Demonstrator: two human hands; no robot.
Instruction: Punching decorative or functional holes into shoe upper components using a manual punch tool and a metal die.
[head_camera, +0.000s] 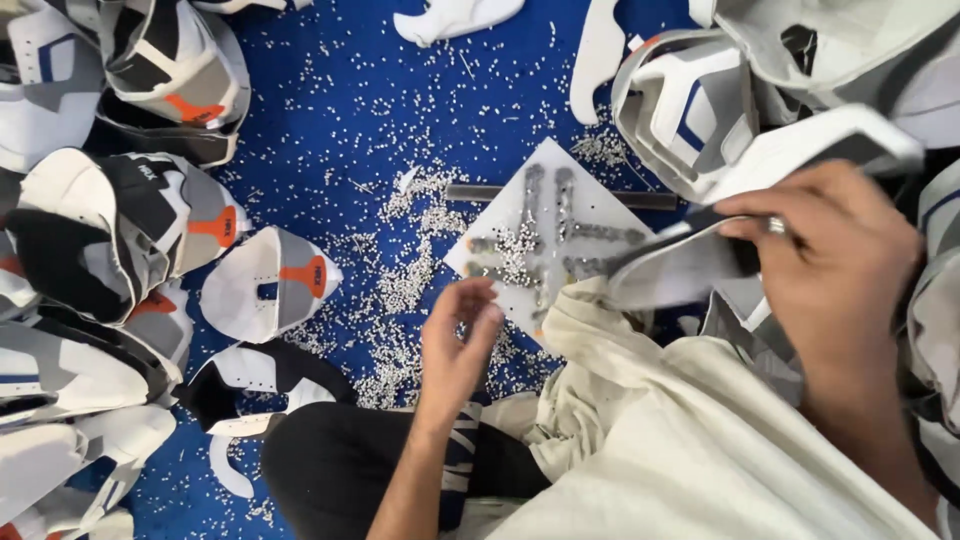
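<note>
Down below me the blue floor cloth (350, 110) is the biggest thing I see, speckled with tiny white bits. Shoe tops (120, 220) are piled along its left edge and more (700, 100) crowd the top right corner, so the only open room is the blue middle strip. A white board (590, 215) lies there like a tilted square, with little metal bits scattered on it. My right hand (840, 270) is closed around a grey and white shoe piece (680, 262), just right of the board. Its long side runs left to right, with the thin end pointing left toward the board. My left hand (455, 345) hangs loosely open over the cloth, holding nothing that I can see.
</note>
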